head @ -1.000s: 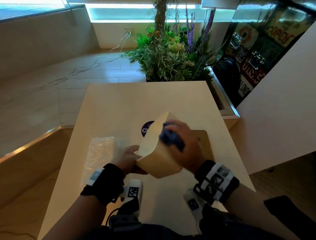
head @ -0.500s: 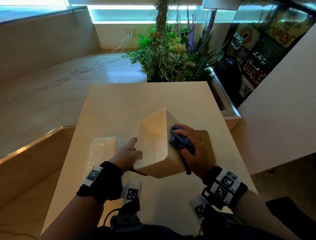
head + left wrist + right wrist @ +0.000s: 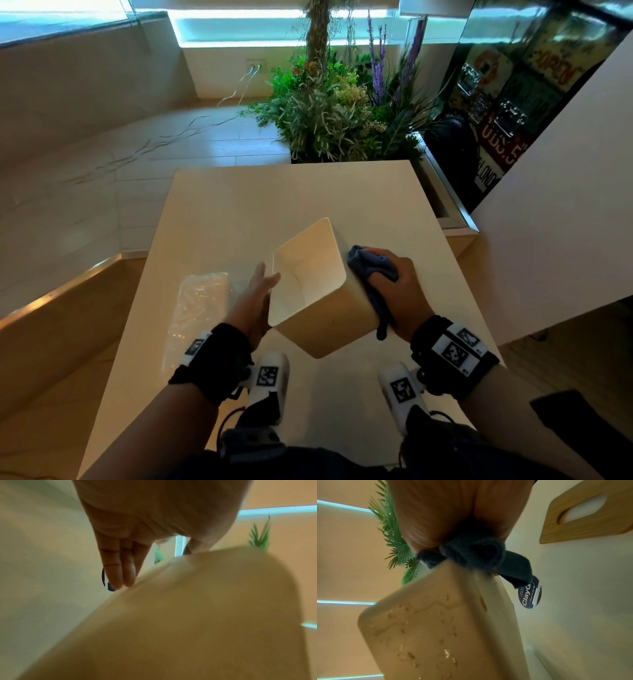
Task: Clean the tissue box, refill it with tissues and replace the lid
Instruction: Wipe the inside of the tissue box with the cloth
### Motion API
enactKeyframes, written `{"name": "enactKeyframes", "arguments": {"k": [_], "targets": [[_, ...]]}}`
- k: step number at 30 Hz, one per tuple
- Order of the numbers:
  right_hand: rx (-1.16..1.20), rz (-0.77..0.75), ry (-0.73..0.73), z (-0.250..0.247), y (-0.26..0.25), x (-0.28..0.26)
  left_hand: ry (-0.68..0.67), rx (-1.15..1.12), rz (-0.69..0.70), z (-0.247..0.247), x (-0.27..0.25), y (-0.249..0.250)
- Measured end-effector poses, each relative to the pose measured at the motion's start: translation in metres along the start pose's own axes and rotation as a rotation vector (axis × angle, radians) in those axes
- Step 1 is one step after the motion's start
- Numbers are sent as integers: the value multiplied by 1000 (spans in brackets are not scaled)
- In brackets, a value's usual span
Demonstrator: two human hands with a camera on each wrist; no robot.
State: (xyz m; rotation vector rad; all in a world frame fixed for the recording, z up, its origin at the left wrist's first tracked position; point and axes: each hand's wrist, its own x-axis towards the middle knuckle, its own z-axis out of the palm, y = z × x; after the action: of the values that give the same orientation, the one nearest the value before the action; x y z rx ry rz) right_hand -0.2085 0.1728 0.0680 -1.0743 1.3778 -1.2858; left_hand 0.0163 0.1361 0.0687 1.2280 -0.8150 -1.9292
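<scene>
Tissue box (image 3: 318, 294) – cream, lidless, empty – is tilted on one lower corner over the near middle of the counter (image 3: 239, 205), its open mouth turned up and toward the left. Left hand (image 3: 255, 301) lies flat against the box's left side, fingers (image 3: 118, 572) straight and together, thumb tip on the rim; nothing gripped. Right hand (image 3: 394, 294) is curled round a bunched blue cloth (image 3: 371, 270) and presses it on the box's right outer wall. Right wrist view: droplets beaded on the box's wall (image 3: 436, 628).

Wooden lid (image 3: 590, 512) with oval slot lies flat on the counter, behind the right hand. Clear plastic tissue pack (image 3: 198, 305) lies left of the left hand. A dark round sticker (image 3: 530, 595) sits on the counter beyond the box. Planter of greenery (image 3: 342, 113) stands past the counter's far edge.
</scene>
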Motion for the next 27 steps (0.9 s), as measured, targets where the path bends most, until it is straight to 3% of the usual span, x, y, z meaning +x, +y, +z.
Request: {"name": "enactKeyframes", "arguments": {"k": [2, 7, 11, 13, 16, 19, 21, 25, 27], "targets": [[10, 23, -12, 1, 2, -3, -88, -21, -22, -2, 0, 4], [70, 55, 34, 7, 4, -4, -163, -92, -32, 2, -2, 10], [11, 86, 28, 7, -8, 1, -375, -239, -265, 5, -5, 8], [45, 33, 31, 8, -20, -1, -358, -230, -293, 5, -6, 8], [45, -285, 44, 10, -33, -9, -284, -247, -280, 11, -8, 13], [-323, -721, 69, 13, -28, -14, -209, -289, -279, 18, -11, 16], [-539, -927, 62, 18, -20, -17, -208, -387, -301, 25, -12, 18], [-779, -1170, -235, 40, 3, -31, -312, -520, -306, 27, -14, 20], [-836, -1201, -298, 37, 7, -30, -295, -525, -300, 20, -11, 19]]}}
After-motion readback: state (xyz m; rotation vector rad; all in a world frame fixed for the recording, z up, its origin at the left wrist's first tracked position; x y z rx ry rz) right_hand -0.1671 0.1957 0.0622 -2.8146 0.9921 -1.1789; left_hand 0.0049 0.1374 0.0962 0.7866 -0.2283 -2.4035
